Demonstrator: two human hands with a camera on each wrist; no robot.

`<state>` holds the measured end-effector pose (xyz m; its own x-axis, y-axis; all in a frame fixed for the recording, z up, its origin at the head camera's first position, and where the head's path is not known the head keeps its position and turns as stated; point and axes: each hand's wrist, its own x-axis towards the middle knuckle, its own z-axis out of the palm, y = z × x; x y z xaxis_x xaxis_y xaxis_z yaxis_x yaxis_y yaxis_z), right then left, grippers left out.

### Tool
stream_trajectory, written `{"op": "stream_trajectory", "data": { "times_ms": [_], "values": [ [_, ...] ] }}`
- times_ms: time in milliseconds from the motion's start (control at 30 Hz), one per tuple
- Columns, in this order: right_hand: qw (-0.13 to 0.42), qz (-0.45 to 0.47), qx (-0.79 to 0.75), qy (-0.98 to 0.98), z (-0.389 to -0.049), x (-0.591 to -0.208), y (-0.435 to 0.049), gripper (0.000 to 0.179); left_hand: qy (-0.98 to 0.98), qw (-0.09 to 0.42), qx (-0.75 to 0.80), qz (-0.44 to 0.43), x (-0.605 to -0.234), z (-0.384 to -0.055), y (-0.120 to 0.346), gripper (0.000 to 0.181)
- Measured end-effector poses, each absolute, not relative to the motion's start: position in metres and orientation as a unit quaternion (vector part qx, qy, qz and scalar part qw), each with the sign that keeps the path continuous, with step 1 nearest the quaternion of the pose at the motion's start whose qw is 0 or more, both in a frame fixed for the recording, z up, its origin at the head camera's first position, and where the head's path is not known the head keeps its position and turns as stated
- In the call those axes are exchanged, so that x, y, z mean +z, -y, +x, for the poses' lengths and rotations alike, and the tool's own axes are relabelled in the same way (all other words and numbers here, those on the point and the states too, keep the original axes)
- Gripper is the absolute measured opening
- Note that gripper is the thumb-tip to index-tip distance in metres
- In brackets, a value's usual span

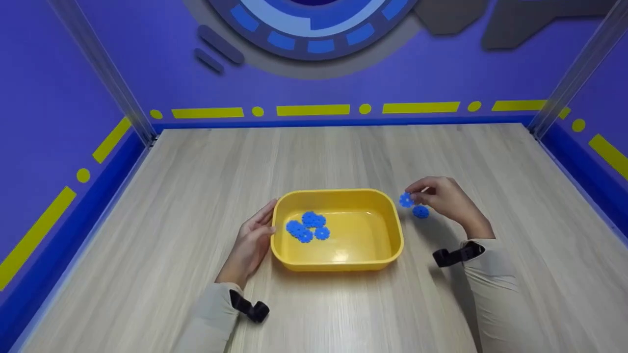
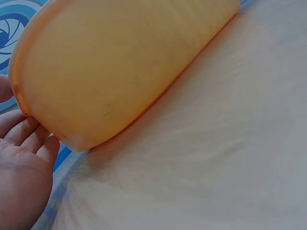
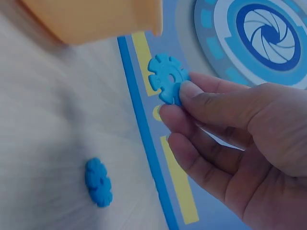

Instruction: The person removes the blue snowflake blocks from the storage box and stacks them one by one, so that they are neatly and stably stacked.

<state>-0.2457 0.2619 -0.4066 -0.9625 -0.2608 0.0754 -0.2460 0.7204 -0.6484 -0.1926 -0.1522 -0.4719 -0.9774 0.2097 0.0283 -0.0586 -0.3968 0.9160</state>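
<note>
A yellow plastic tub (image 1: 338, 267) stands on the table with several blue notched discs (image 1: 322, 233) lying in its left half, some overlapping. My left hand (image 1: 251, 245) holds the tub by its left end, thumb at the rim and fingers against the outer wall (image 2: 96, 86). To the right of the tub, my right hand (image 1: 444, 198) pinches one blue notched disc (image 3: 165, 76) between thumb and forefinger, raised above the table. Just below that hand, more blue discs (image 1: 420, 212) lie close together on the tabletop, beside the tub's right end.
The pale wood-grain table (image 1: 206, 171) is bordered by purple-blue panels (image 1: 147, 88) with yellow dashes and dots at the back and sides. A black strap (image 1: 458, 254) circles the right wrist, and another strap (image 1: 249, 306) the left.
</note>
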Motion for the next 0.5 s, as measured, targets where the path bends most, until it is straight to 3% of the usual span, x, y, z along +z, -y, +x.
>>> {"op": "stream_trajectory", "data": {
  "times_ms": [500],
  "values": [
    [0.046,-0.097,-0.328,-0.939,-0.249,-0.42,-0.283,0.023,-0.544,0.08,0.832,0.07,-0.472,-0.194,0.152,0.068]
  ]
}}
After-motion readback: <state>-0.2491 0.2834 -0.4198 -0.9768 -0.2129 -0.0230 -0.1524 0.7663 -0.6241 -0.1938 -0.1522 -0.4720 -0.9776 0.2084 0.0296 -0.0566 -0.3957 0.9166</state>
